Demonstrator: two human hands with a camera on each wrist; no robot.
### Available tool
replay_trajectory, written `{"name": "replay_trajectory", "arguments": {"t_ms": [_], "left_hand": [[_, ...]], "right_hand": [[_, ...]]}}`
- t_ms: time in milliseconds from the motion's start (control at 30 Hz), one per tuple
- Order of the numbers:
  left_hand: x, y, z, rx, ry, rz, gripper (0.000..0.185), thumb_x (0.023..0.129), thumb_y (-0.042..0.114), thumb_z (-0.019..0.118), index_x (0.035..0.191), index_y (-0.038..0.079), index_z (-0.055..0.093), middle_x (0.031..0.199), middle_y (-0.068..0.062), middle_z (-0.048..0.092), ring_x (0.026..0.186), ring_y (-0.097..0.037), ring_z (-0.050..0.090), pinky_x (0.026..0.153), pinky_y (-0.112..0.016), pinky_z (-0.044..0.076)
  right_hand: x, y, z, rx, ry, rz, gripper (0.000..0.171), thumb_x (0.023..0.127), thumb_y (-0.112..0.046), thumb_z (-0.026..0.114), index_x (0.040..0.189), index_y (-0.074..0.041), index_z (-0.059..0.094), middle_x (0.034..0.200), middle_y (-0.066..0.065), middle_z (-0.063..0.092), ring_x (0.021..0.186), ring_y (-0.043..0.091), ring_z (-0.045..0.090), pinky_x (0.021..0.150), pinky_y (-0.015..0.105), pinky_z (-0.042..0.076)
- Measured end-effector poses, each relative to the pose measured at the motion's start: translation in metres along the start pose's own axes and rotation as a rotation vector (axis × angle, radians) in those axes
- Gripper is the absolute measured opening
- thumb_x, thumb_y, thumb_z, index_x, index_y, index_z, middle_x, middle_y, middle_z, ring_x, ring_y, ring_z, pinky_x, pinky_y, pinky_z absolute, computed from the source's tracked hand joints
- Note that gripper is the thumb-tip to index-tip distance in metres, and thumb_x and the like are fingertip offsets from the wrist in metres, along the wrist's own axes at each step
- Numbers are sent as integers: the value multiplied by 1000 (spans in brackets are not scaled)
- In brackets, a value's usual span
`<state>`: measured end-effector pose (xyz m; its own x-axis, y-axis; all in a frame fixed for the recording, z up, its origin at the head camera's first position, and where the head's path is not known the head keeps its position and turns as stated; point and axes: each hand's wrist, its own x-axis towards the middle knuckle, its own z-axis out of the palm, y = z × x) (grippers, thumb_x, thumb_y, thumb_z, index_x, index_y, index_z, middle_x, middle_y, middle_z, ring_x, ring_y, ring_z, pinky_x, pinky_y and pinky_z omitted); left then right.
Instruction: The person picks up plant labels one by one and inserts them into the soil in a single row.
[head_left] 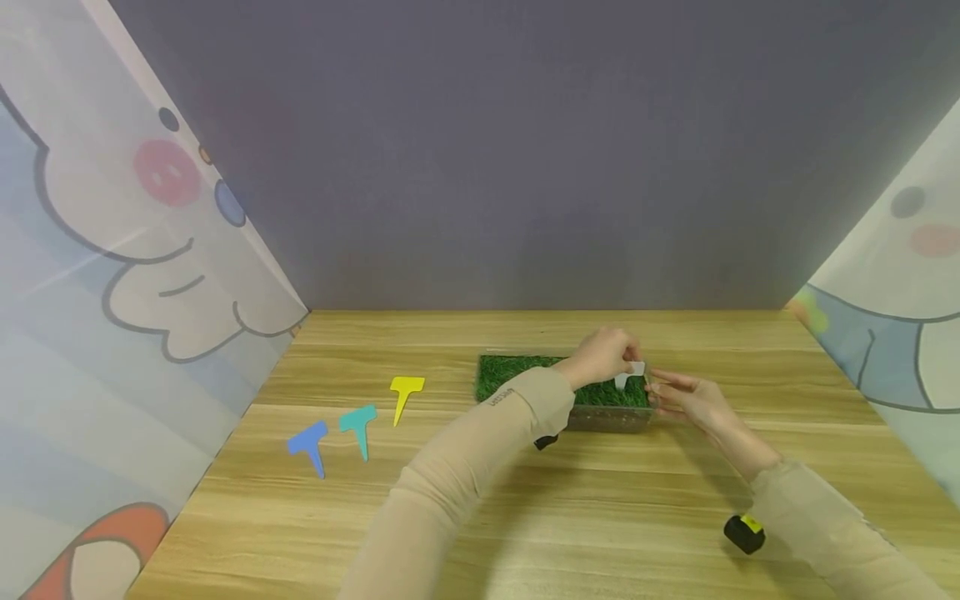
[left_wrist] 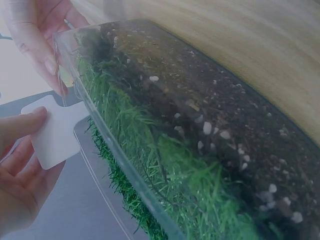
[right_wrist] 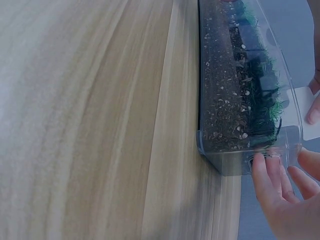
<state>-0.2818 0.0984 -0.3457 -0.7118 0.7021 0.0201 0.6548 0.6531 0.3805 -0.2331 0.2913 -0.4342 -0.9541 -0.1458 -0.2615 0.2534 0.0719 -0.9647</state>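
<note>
A long clear planter box [head_left: 609,421] holds dark soil with white specks and green artificial grass [head_left: 517,364] on top. Over its right end, my left hand [head_left: 604,357] pinches the wide head of a white T-shaped plant label [head_left: 630,372] between thumb and fingers. The label's stem points down into the box in the left wrist view, overlapping the clear wall. My right hand [head_left: 696,403] rests its extended fingertips [right_wrist: 259,162] against the box's right end wall, the thumb near the upper rim.
Left of the box, three more T-shaped labels lie on the wooden table [head_left: 450,508]: yellow [head_left: 407,385], teal [head_left: 360,422] and blue [head_left: 308,442]. A grey panel [head_left: 525,167] rises behind the table, and cartoon-printed sheets [head_left: 97,250] flank it. Small black items [head_left: 745,534] sit by both sleeves.
</note>
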Motion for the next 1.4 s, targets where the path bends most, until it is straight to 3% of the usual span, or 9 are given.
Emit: {"name": "replay_trajectory", "arguments": {"t_ms": [367, 567, 767, 900, 1400], "left_hand": [[3, 1, -6, -36, -43, -42, 13, 81, 20, 64, 94, 19, 65, 85, 9, 61, 71, 1, 52, 61, -11, 41], [2, -1, -8, -55, -71, -14, 15, 83, 24, 62, 96, 18, 64, 88, 8, 61, 73, 0, 52, 75, -16, 40], [-1, -3, -11, -73, -105, 5, 19, 84, 28, 60, 100, 18, 63, 93, 7, 61, 78, -1, 53, 66, -13, 41], [-4, -4, -15, -68, -119, 14, 21, 85, 28, 59, 103, 17, 62, 99, 6, 61, 84, -2, 54, 68, -12, 42], [-26, -8, -28, 61, -163, 32, 33, 87, 31, 56, 117, 18, 55, 118, 4, 54, 106, -8, 50, 85, -17, 41]], "right_hand": [[7, 7, -5, 5, 16, 20, 95, 60, -51, 73, 135, -7, 33, 94, -14, 64, 86, 7, 62, 78, 28, 49], [6, 6, -5, 9, 8, 18, 95, 61, -51, 73, 135, -6, 33, 93, -15, 64, 86, 7, 62, 77, 28, 50], [5, 5, -5, 11, 8, 21, 95, 60, -51, 73, 135, -6, 33, 92, -16, 64, 86, 7, 62, 78, 28, 49], [5, 6, -5, 15, 4, 16, 94, 60, -50, 73, 134, -7, 35, 92, -15, 64, 86, 7, 62, 78, 28, 49], [7, 7, -6, 1, 7, 4, 93, 60, -51, 73, 134, -8, 36, 92, -15, 65, 85, 8, 62, 77, 28, 49]]}}
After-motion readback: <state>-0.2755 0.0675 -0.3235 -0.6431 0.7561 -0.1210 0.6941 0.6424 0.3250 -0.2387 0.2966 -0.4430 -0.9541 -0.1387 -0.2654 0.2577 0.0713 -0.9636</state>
